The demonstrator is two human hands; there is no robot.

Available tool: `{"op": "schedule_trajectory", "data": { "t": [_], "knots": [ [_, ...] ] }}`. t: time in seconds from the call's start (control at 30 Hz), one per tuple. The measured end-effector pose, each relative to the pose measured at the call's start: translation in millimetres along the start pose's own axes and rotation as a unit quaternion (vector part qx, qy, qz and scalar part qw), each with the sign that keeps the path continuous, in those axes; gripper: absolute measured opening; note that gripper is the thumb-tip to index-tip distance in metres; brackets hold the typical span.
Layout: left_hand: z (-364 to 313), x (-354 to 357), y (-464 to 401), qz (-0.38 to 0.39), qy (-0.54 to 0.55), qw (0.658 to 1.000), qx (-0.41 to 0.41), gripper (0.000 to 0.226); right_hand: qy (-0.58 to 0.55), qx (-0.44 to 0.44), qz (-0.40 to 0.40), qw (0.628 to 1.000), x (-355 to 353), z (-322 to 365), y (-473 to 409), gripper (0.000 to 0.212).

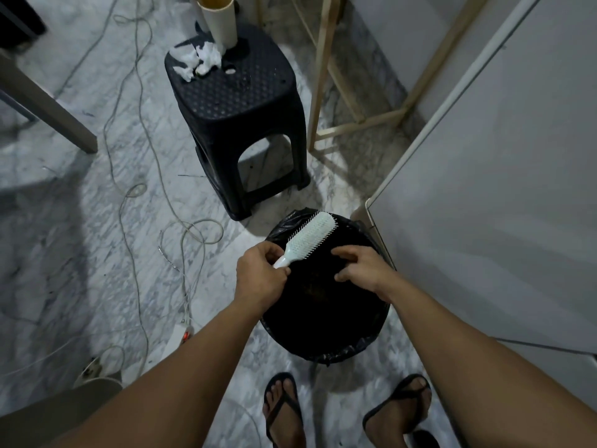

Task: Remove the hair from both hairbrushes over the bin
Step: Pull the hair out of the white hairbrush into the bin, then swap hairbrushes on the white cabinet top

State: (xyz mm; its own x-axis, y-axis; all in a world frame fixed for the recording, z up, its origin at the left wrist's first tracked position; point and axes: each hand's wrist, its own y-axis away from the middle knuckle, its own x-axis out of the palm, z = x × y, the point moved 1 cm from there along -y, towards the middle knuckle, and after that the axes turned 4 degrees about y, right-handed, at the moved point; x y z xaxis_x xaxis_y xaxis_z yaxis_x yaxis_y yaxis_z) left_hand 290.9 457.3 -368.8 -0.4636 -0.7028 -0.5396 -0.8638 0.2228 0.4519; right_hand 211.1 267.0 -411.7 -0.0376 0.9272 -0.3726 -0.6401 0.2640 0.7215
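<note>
hairbrush (pixel 308 238) handle in left hand (pixel 258 273)

Both your bare forearms reach forward and downward, converging slightly. Your left hand (pixel 258 273) has its fingers and thumb curled, pinching a brush handle (pixel 284 260) at its fingertips. Your right hand (pixel 361 270), just beside it and level with it, hovers palm down with fingers loosely bent, apparently holding nothing.
</note>
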Motion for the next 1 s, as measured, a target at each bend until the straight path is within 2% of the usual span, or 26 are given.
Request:
{"op": "schedule_trajectory", "data": {
  "t": [0.07, 0.13, 0.23, 0.33, 0.6, 0.77, 1.0],
  "knots": [
    [-8.8, -6.3, 5.3, 0.006, 0.001, 1.000, 0.007, 0.023, -0.173, -0.009, -0.047, 0.984, -12.0, 22.4, 10.3, 0.048],
    [-20.4, -13.8, 14.0, 0.015, -0.001, 1.000, 0.016, 0.024, -0.267, -0.025, -0.079, 0.960, -27.8, 43.3, 23.0, 0.035],
    [-45.5, -26.7, 29.6, 0.035, -0.010, 0.999, 0.035, 0.024, -0.237, -0.066, -0.122, 0.962, -53.7, 69.2, 49.7, 0.018],
    [-82.6, -41.8, 48.0, 0.057, -0.012, 0.996, 0.060, 0.025, -0.212, -0.069, -0.149, 0.963, -81.2, 92.2, 84.9, 0.013],
    [-208.0, -83.5, 96.9, 0.126, 0.032, 0.982, 0.140, 0.025, -0.155, -0.093, -0.247, 0.952, -179.9, 151.0, 192.9, 0.020],
    [-273.3, -103.8, 120.9, 0.136, 0.046, 0.974, 0.176, 0.025, -0.111, -0.111, -0.281, 0.947, -225.0, 180.4, 251.4, 0.022],
    [-363.8, -85.7, 169.0, 0.162, 0.049, 0.962, 0.213, 0.017, -0.105, -0.099, -0.364, 0.920, -291.5, 181.1, 330.4, 0.014]
  ]
}}
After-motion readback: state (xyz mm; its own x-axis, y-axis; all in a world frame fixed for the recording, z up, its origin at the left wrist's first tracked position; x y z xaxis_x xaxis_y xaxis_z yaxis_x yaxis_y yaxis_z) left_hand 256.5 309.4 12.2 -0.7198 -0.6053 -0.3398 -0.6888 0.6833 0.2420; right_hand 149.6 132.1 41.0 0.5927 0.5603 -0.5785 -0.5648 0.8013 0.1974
